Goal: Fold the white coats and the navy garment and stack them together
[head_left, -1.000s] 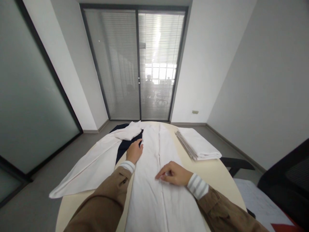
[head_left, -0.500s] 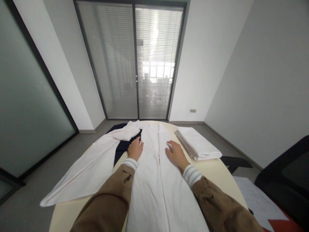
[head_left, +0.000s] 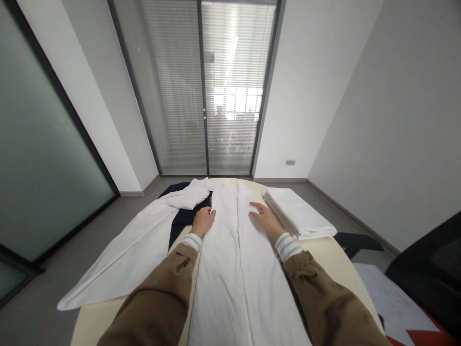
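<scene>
A long white garment (head_left: 223, 269), with a seam or meeting edges down its middle, lies lengthwise in front of me. At its left edge, my left hand (head_left: 203, 221) touches the cloth with loosely bent fingers. My right hand (head_left: 265, 220) is over the garment's right side, thumb and fingers apart, holding nothing. To the left, another white garment (head_left: 133, 254) lies spread, one end hanging past the table edge. Dark navy cloth (head_left: 182, 218) shows partly beneath it. Right of my right hand sits a folded white cloth stack (head_left: 300, 211) with greyish layered edges.
The cream table (head_left: 334, 259) has a rounded edge. A black chair (head_left: 428, 264) stands close on the right, near papers (head_left: 389, 298) and something red (head_left: 425, 337). Beyond the table are a glass partition with blinds (head_left: 173, 105) and white walls.
My right hand has lifted slightly and spread its thumb and fingers wider. My left hand stays by the garment's left edge. The view has tilted a little; the cloths lie as before.
</scene>
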`<control>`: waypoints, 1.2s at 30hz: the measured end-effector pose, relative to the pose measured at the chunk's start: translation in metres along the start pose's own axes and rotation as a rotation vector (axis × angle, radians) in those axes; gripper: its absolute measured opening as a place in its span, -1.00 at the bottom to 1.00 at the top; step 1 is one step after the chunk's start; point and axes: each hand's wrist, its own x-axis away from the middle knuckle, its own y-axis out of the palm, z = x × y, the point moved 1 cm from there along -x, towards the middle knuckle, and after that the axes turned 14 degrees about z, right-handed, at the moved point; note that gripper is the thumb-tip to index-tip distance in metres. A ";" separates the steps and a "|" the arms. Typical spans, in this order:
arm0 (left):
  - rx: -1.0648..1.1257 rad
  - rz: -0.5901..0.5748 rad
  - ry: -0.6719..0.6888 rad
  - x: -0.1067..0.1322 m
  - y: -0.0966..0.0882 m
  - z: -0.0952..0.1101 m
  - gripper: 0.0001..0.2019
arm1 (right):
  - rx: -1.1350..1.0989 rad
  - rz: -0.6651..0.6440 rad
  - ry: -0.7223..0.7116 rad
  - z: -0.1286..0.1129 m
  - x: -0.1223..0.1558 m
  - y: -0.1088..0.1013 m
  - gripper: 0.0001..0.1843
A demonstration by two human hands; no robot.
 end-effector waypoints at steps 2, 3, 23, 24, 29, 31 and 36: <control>0.084 0.005 -0.001 -0.001 0.002 0.002 -0.85 | -0.102 0.000 0.081 -0.001 -0.004 -0.002 -0.44; 0.129 0.009 -0.004 -0.001 0.003 0.002 -0.86 | -0.157 -0.004 0.130 -0.002 -0.005 -0.003 -0.42; 0.697 -0.153 -0.057 0.013 -0.029 0.033 -0.48 | -0.561 -0.146 0.030 -0.065 0.005 -0.033 -0.25; 0.716 -0.194 -0.048 0.016 -0.035 0.035 -0.51 | -0.529 -0.209 0.020 -0.068 0.006 -0.037 -0.32; 0.646 -0.233 -0.034 0.037 -0.061 0.046 -0.57 | -0.329 -0.318 -0.098 -0.075 0.010 -0.060 -0.74; 0.615 -0.227 -0.067 0.047 -0.067 0.046 -0.60 | -0.266 -0.313 -0.143 -0.076 0.015 -0.068 -0.76; 0.703 -0.228 -0.099 0.059 -0.058 0.036 -0.63 | -0.141 -0.267 -0.190 -0.078 0.035 -0.074 -0.71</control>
